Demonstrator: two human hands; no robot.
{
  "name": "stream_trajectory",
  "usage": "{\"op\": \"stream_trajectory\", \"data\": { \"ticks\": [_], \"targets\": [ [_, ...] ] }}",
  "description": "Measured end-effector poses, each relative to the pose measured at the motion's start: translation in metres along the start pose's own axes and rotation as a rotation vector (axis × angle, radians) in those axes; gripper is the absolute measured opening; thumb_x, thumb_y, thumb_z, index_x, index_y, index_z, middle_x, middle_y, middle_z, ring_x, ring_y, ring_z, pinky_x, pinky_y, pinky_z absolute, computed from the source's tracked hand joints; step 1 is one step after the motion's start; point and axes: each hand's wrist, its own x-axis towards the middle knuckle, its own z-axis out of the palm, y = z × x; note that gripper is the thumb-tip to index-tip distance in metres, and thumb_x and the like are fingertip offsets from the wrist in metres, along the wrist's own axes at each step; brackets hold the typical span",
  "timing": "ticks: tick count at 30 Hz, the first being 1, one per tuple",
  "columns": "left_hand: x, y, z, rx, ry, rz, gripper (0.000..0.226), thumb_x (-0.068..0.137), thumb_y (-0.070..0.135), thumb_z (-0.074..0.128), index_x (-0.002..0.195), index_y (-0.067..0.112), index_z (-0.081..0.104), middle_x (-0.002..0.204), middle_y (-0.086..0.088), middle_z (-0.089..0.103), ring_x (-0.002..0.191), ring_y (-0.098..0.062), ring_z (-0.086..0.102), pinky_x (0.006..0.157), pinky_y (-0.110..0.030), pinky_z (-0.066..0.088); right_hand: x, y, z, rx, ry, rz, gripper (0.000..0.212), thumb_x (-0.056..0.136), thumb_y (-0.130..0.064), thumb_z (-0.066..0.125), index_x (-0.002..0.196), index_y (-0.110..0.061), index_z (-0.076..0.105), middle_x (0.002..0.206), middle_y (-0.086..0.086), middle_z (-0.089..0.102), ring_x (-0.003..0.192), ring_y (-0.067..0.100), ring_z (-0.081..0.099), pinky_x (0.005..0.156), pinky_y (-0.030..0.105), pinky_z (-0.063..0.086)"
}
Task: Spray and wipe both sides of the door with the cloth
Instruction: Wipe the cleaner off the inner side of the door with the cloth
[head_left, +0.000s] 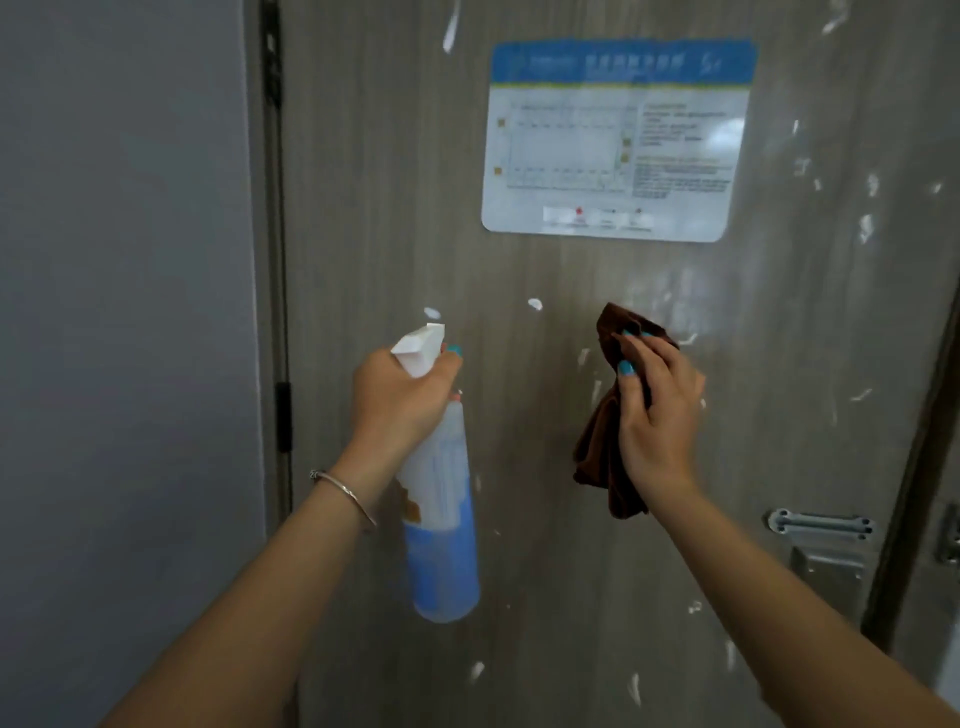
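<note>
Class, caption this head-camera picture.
Left hand aims spray bottle; right hand holds brown cloth at smeared door.

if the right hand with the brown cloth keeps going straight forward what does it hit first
Most likely the grey wood-grain door, just below the blue-headed notice. The right hand holds the brown cloth very near it; depth is unclear.

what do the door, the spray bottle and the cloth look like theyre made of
Door: matte grey-brown wood-grain surface, likely laminate, judging by its fine vertical streaks.
Spray bottle: translucent plastic with blue liquid showing through, opaque white trigger head.
Cloth: soft brown fabric, possibly microfibre; it hangs in limp folds.
</note>
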Motion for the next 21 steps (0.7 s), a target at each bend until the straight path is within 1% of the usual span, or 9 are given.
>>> {"op": "stream_trajectory", "data": {
  "ticks": [1,5,7,9,11,13,16,18,21],
  "targets": [
    [0.012,0.001,-0.01,0.021,0.011,0.007,0.014,0.077,0.029,0.076,0.068,0.02,0.069,0.056,0.011,0.069,0.061,-0.009,0.071,0.074,-0.037,0.061,0.007,-0.007,0.012,0.012,0.011,-0.01,0.035,0.1,-0.007,0.051,0.133,-0.015,0.059,0.138,0.003,0.049,0.129,0.025,0.036,0.103,0.006,0.02],
    [0.064,0.01,-0.043,0.081,0.056,0.107,0.021,0.085,0.021,0.072,0.065,0.02,0.064,0.05,0.012,0.062,0.046,0.007,0.06,0.05,-0.012,0.046,0.032,-0.032,0.067,0.037,0.041,-0.064,0.036,0.099,-0.005,0.05,0.133,-0.013,0.059,0.137,0.004,0.048,0.128,0.025,0.036,0.1,-0.002,0.018],
    [0.098,0.015,-0.054,0.12,0.076,0.14,0.022,0.085,0.022,0.071,0.066,0.013,0.066,0.059,0.004,0.067,0.056,-0.002,0.066,0.055,-0.023,0.05,0.045,-0.044,0.097,0.033,0.072,-0.09,0.036,0.099,-0.003,0.051,0.133,-0.012,0.059,0.137,0.007,0.049,0.128,0.028,0.037,0.101,-0.001,0.016],
    [0.133,0.018,-0.06,0.181,0.083,0.158,0.023,0.084,0.024,0.068,0.07,0.006,0.067,0.071,-0.009,0.071,0.072,-0.022,0.07,0.068,-0.037,0.055,0.059,-0.054,0.125,0.022,0.085,-0.11,0.036,0.098,-0.003,0.052,0.132,-0.012,0.06,0.137,0.008,0.049,0.127,0.029,0.037,0.101,-0.001,0.015],
    [0.167,0.019,-0.064,0.231,0.103,0.19,0.025,0.084,0.026,0.065,0.068,0.007,0.063,0.075,-0.013,0.07,0.078,-0.031,0.068,0.072,-0.04,0.056,0.074,-0.062,0.15,-0.014,0.108,-0.15,0.036,0.096,-0.003,0.053,0.13,-0.011,0.062,0.136,0.009,0.05,0.124,0.031,0.038,0.103,0.002,0.016],
    [0.196,0.019,-0.065,0.28,0.132,0.236,0.027,0.085,0.029,0.061,0.066,0.01,0.059,0.076,-0.012,0.067,0.08,-0.034,0.067,0.069,-0.036,0.053,0.093,-0.067,0.174,-0.078,0.124,-0.207,0.034,0.095,-0.008,0.053,0.128,-0.011,0.064,0.135,0.011,0.052,0.12,0.035,0.041,0.107,0.016,0.024],
    [0.237,0.021,-0.064,0.339,0.154,0.292,0.028,0.083,0.036,0.057,0.081,0.01,0.063,0.085,-0.012,0.069,0.084,-0.035,0.065,0.069,-0.035,0.051,0.125,-0.071,0.205,-0.175,0.137,-0.296,0.039,0.096,-0.024,0.044,0.126,-0.013,0.065,0.134,0.011,0.054,0.116,0.036,0.041,0.103,0.046,0.039],
    [0.259,0.024,-0.061,0.357,0.154,0.288,0.031,0.084,0.039,0.059,0.089,0.009,0.067,0.092,-0.012,0.07,0.089,-0.035,0.066,0.071,-0.034,0.05,0.148,-0.075,0.219,-0.216,0.17,-0.346,0.041,0.095,-0.026,0.042,0.125,-0.011,0.066,0.133,0.012,0.056,0.116,0.034,0.038,0.097,0.053,0.043],
    [0.284,0.028,-0.058,0.354,0.105,0.229,0.028,0.084,0.04,0.068,0.086,0.012,0.066,0.094,-0.008,0.068,0.092,-0.032,0.065,0.072,-0.03,0.046,0.181,-0.08,0.233,-0.27,0.273,-0.424,0.034,0.092,-0.02,0.056,0.123,-0.01,0.067,0.128,0.012,0.06,0.117,0.031,0.038,0.094,0.054,0.044]
  ]
}}
